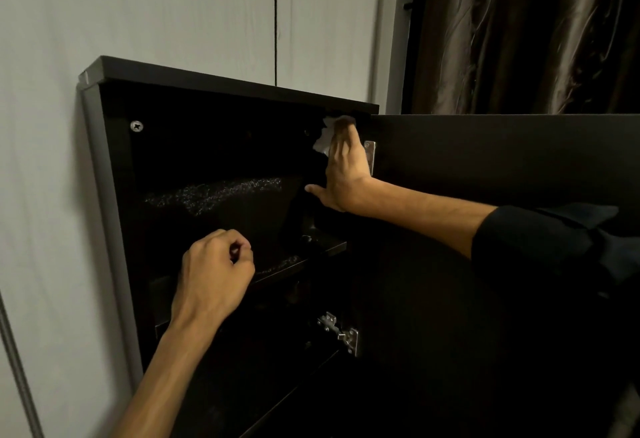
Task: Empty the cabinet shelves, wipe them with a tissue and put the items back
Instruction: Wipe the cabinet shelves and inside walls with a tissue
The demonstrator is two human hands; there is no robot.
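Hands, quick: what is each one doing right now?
Left hand: fingers curled, holding nothing visible.
Right hand: fingers straight, pressing a tissue against the cabinet inner side.

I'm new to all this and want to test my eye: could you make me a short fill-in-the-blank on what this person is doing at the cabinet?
1. The right hand presses a white ____ against the upper right inside corner of the cabinet.
2. The cabinet door stands ____.
3. The left hand has its fingers ____ and holds nothing.

Missing words: tissue; open; curled
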